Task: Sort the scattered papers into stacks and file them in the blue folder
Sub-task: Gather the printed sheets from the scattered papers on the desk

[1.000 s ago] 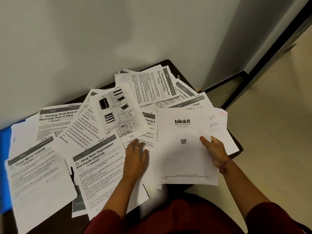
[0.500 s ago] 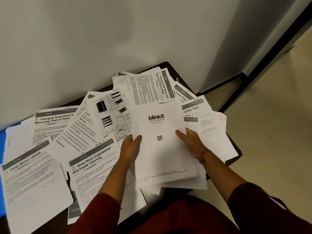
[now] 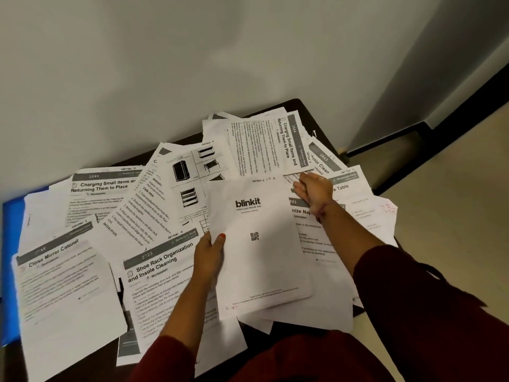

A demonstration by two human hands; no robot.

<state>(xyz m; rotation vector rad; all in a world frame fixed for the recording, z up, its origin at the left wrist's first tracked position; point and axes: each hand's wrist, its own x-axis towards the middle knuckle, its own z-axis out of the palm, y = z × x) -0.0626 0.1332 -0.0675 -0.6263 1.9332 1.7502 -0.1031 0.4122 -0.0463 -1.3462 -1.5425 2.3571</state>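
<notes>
The left hand [image 3: 209, 253] is pinching the left edge of the blinkit sheet [image 3: 259, 244], thumb lying on top and fingers tucked beneath, so its grip is closed on that paper. The right hand [image 3: 312, 188] is reaching past the sheet's upper right corner onto the papers there; its fingers are looking loosely curled, but motion blur is making it hard to tell whether they are holding anything. Scattered papers [image 3: 143, 216] are overlapping across nearly the whole dark desk [image 3: 300, 108], several overhanging its near and right edges. The blue folder [image 3: 12, 213] is lying at the far left, mostly buried under sheets, with only a strip of it showing. The desk is sitting against a pale wall [image 3: 192, 64], and bare floor [image 3: 446, 205] is opening up to its right.
</notes>
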